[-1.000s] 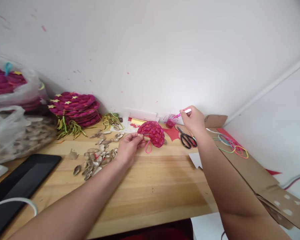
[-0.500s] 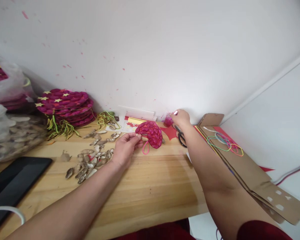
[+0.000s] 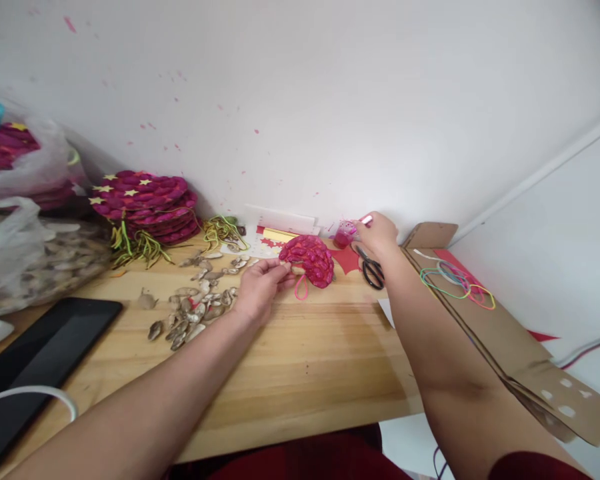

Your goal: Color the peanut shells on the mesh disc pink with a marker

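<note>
My left hand (image 3: pixel 264 285) pinches the left edge of a magenta shell-covered piece (image 3: pixel 310 259), held a little over the wooden table. A pink cord loop (image 3: pixel 301 288) hangs from its lower edge. Back near the wall, my right hand (image 3: pixel 377 233) is closed on a thin white-ended stick (image 3: pixel 367 219) beside a small clear cup of magenta paint (image 3: pixel 343 235); the stick's lower end is hidden. Black-handled scissors (image 3: pixel 372 269) and a red paper shape (image 3: pixel 347 259) lie just below that hand. Loose shells (image 3: pixel 195 307) are scattered left of the held piece.
Stacked magenta discs with yellow stars (image 3: pixel 147 203) stand at the left, by plastic bags of shells (image 3: pixel 50 267). A black tablet (image 3: pixel 55 353) with a white cable lies nearer. Cardboard (image 3: pixel 500 333) with colored cords (image 3: pixel 455 281) is at the right. Pink spatters mark the wall.
The view has shifted, moving the whole scene slightly right and up. My right hand has lifted and tilted a little by the cup, showing more of the stick; the scissors are less covered.
</note>
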{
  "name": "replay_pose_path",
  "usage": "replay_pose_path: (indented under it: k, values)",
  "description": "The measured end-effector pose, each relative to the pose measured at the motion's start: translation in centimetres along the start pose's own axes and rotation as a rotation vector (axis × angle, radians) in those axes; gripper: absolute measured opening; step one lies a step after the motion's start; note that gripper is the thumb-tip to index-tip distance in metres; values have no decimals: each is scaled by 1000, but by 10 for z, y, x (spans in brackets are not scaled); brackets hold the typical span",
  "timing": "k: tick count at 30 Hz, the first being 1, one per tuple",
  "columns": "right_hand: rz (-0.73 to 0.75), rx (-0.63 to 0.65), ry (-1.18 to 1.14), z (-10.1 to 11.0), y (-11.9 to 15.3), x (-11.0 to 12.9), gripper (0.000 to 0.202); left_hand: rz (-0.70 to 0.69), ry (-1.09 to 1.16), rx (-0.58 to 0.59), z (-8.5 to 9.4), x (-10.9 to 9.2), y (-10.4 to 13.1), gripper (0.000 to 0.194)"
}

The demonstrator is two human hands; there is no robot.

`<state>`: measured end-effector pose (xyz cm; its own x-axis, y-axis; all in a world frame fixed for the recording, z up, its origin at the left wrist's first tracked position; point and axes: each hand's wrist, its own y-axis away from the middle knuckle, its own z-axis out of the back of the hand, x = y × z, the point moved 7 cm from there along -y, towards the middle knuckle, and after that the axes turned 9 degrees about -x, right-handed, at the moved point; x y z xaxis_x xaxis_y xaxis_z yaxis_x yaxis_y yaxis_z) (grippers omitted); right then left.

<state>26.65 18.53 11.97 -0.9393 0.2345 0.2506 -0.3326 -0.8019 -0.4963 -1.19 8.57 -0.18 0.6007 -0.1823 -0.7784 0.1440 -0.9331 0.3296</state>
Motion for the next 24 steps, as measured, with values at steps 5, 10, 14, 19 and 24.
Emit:
replay_pose_path:
  k: [5,10,14,19,24]
  values:
    - [2,-242,-283,37,41,-1,22,13,21,-15,-1,-1,1,18]
    - [180,-207,-695,57,118,34,26,25,10,-1,-2,1,3,14]
    - [360,-219,-772,64,158,65,15,38,-4,7,-2,2,4,12]
    - [470,-260,-767,59,170,75,9,45,-9,41,-3,1,5,9]
    - [520,-265,-741,54,172,73,8,58,-6,14,-4,1,7,8]
